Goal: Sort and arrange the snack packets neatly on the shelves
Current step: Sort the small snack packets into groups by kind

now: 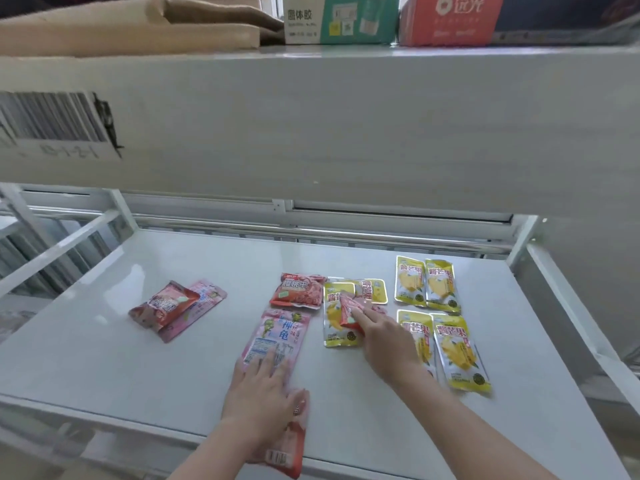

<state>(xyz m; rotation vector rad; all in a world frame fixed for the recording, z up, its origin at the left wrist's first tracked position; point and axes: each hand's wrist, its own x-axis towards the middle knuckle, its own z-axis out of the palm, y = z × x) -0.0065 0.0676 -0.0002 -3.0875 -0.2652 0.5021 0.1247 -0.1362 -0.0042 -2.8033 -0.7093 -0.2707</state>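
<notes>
Snack packets lie on a white shelf (138, 358). My left hand (259, 393) rests flat on a long pink packet (277, 337) near the front edge; another pink packet (287, 448) lies under my wrist. My right hand (384, 337) pinches a small red packet (348, 310) above a yellow mango packet (337, 323), with another yellow packet (372, 291) behind it. A red cherry packet (299, 289) lies just left of it. Several yellow mango packets (427, 284) form rows at the right, the near ones (460, 351) beside my right wrist. At the left, a red packet (166, 304) lies on a pink one (204, 301).
An upper shelf board (346, 116) overhangs the back, carrying a brown carton (121, 32), a white and green box (341, 19) and a red box (450, 19). White metal rails (62, 251) frame the shelf at left and at right (568, 306).
</notes>
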